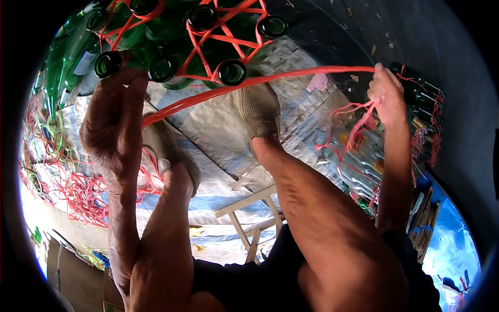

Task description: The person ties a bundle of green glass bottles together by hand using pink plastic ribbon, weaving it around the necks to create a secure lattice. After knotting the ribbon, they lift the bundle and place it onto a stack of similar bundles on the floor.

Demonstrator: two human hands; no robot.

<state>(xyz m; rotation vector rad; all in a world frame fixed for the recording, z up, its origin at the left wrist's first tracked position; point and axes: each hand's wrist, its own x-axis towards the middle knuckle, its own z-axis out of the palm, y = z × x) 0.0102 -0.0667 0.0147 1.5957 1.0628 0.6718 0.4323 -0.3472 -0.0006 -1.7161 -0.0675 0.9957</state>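
A strand of red plastic twine (270,78) stretches between my two hands in front of the bottles. My right hand (385,96), at the right, is closed around one end, and loose tails hang below the fist. On the left, my left hand (115,117) is closed where the twine meets it, its fingertips close to a green bottle's mouth (108,64). Several green glass bottles (232,72) stand upright in a bundle, with red twine crisscrossed around their necks. How the strand sits inside my left fingers is hidden.
More green bottles (73,67) lie at the far left. Tangled red twine (86,200) covers the floor below them. Clear bottles (364,156) and dark bottles (426,99) are at right. A small wooden stool (244,208) stands between my legs on a worn sheet (208,127).
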